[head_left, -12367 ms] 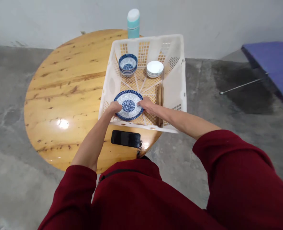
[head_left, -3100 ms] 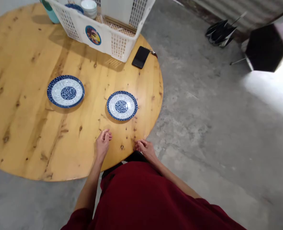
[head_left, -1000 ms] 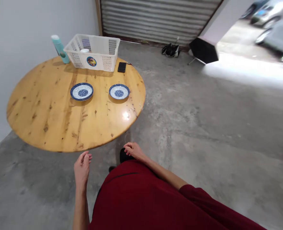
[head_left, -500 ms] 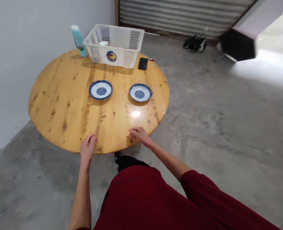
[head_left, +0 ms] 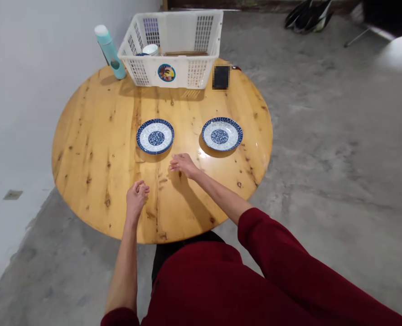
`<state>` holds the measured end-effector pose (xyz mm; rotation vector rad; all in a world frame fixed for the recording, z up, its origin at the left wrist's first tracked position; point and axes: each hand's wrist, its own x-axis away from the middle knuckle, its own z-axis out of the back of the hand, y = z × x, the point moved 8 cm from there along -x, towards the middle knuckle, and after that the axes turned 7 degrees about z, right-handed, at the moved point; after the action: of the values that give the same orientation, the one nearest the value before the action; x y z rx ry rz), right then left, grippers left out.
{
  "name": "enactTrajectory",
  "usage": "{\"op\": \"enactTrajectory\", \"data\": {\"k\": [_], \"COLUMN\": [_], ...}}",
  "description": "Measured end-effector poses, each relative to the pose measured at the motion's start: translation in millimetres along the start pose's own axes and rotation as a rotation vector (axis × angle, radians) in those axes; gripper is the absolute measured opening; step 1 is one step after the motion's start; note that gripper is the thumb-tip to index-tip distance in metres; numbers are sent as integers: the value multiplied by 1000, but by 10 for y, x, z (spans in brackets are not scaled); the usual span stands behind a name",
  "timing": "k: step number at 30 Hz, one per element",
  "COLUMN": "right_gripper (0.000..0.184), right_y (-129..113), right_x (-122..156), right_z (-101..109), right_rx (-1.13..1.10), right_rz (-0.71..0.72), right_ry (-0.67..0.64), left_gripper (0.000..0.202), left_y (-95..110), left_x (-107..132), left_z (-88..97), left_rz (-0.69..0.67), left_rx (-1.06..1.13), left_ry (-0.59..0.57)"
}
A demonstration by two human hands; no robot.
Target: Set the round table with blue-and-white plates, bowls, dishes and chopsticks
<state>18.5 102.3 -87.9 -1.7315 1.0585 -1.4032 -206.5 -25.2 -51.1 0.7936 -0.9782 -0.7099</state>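
Observation:
My right hand (head_left: pixel 183 165) reaches over the wooden table with fingers extended, holding nothing. It is just below and right of the left plate (head_left: pixel 155 137), apart from its rim. This plate is white with a blue patterned border; a doubled rim suggests more than one stacked. A similar blue-and-white plate (head_left: pixel 221 134) lies to the right. Above the table's near part hangs my left hand (head_left: pixel 138 197), its fingers loosely bent and apart, with nothing in them. It is nearest the left plate but not touching it.
On the round table (head_left: pixel 88 149) a white plastic basket (head_left: pixel 183 74) stands at the back, holding a white bowl (head_left: pixel 151 50) and what look like chopsticks (head_left: pixel 186 53). A turquoise bottle (head_left: pixel 111 54) stands left of it, a dark blurred flat object (head_left: pixel 220 77) right. Shoes (head_left: pixel 307 17) lie on the floor.
My right hand has moved forward toward the left plate. My left hand has moved slightly forward over the table. The view has come closer to the table and tilted down.

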Motion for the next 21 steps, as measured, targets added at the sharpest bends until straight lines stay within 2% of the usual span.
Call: {"op": "enactTrajectory", "data": {"k": [4, 8, 16, 21], "right_gripper": [15, 11, 8, 11], "right_y": [6, -21, 59, 75], "right_x": [-225, -423, -557, -579], "right_z": [-350, -511, -542, -725], "right_rx": [-110, -183, -196, -238], "right_rz": [-51, -39, 40, 63], "right_ry": [35, 111, 381, 481], "left_gripper": [53, 49, 38, 43], "left_y": [-93, -72, 240, 485], "left_x": [-120, -387, -1247, -1805], "left_z": [48, 135, 95, 219], "left_rz": [38, 59, -20, -80], "left_rx": [-1, 23, -18, -63], "left_ry": [-52, -91, -305, -376]}}
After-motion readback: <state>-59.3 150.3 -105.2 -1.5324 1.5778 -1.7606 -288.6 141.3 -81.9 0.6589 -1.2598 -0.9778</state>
